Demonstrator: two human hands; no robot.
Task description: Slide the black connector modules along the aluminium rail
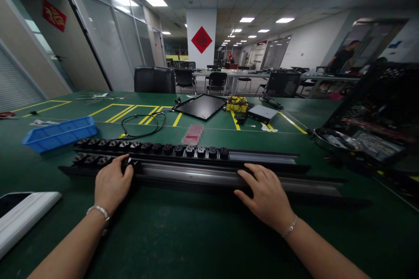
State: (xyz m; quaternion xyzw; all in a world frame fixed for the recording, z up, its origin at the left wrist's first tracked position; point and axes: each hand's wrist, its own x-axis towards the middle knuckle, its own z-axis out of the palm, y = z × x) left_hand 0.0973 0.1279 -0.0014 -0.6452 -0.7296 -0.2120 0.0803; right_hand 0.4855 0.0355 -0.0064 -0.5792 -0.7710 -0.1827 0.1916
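Two long black power-strip rails lie side by side across the green table. The far rail carries a row of several black socket modules. The near rail has a few modules at its left end and a bare metal channel along the rest. My left hand is closed around a black socket module at the near rail. Further right, my right hand lies on the near rail with its fingers stretched out, pressing on it.
A blue plastic bin sits at the left, a white flat object at the near left edge. Behind the rails are a looped black cable, a dark panel, a yellow box and a grey device. A black crate of parts stands at the right. A person stands far back.
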